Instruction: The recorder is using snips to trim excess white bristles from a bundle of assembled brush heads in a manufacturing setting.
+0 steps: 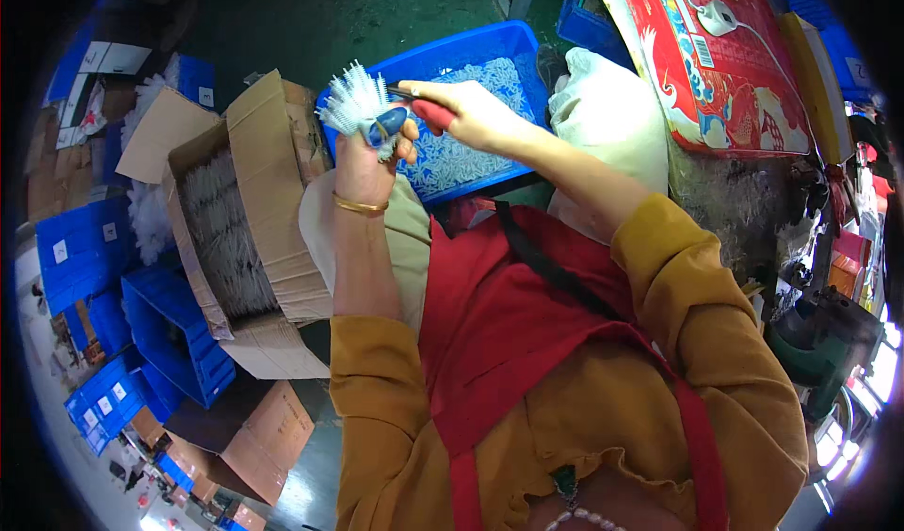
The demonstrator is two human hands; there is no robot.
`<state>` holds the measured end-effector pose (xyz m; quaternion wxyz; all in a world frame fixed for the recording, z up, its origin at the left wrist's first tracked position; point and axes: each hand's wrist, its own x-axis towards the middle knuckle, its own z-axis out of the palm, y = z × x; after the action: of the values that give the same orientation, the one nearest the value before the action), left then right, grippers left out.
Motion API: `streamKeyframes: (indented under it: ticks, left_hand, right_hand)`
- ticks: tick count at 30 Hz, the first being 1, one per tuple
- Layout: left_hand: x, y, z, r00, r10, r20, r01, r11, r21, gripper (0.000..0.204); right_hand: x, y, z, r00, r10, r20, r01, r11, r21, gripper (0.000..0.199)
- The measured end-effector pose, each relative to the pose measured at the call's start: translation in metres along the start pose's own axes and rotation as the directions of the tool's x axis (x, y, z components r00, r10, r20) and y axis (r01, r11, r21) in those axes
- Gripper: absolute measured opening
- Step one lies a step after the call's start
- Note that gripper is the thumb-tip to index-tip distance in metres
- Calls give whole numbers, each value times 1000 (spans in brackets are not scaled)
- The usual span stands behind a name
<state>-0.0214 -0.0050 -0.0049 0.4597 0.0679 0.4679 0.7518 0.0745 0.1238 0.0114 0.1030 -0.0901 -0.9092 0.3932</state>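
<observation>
My left hand [365, 171] is closed around a bundle of white bristly plastic pieces [350, 100], which fans out above the fingers. A dark blue cover [387, 126] appears to sit on the thumb. My right hand [485, 117] grips red-handled pliers [433, 114], their dark jaws pointing left at the bundle's right side. Whether the jaws touch a piece cannot be made out. Under both hands stands a blue plastic tub [443, 48], with many small white plastic pieces [476, 159] spread over its bottom.
An open cardboard box [273, 187] packed with similar white pieces stands left of my knee. Several blue crates [169, 329] are stacked farther left. At the upper right a red printed sheet [725, 79] carries a white power socket [718, 18]. A dark green machine [819, 343] stands at right.
</observation>
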Motion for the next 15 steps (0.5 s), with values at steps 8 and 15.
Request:
streamKeyframes:
  ticks: [8, 15]
  left_hand:
    - [12, -3, -5, 982, -27, 187, 51, 991, -125, 26]
    - [13, -12, 6, 998, -44, 48, 58, 937, -343, 24]
  right_hand:
    - [5, -9, -13, 895, 208, 395, -444, 317, 838, 17]
    - [11, -1, -10, 930, 243, 277, -347, 326, 879, 15]
